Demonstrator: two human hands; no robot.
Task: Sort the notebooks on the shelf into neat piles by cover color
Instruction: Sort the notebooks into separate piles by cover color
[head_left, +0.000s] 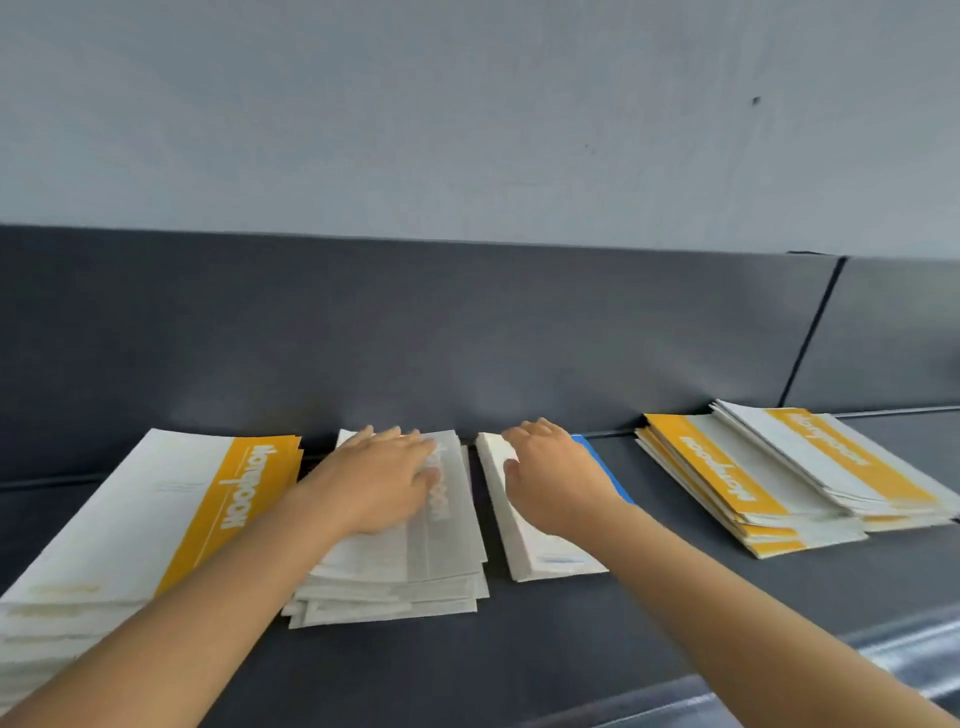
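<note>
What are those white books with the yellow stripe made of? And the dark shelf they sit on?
The white notebooks with a yellow stripe look like paper with thin card covers, smooth and matte: their thin edges stack in layers. The dark grey shelf is probably painted metal: flat, faintly shiny, with a straight seam in its back panel.

Shelf: dark grey shelf, pale wall above.
Left hand: the left hand lies flat on the grey pile, fingers straight.
Right hand: the right hand sits on the blue pile, fingers bent at its far end.
Far left: a big yellow pile.
Far right: two more yellow piles, one leaning on the other, well apart from the blue pile.
</note>
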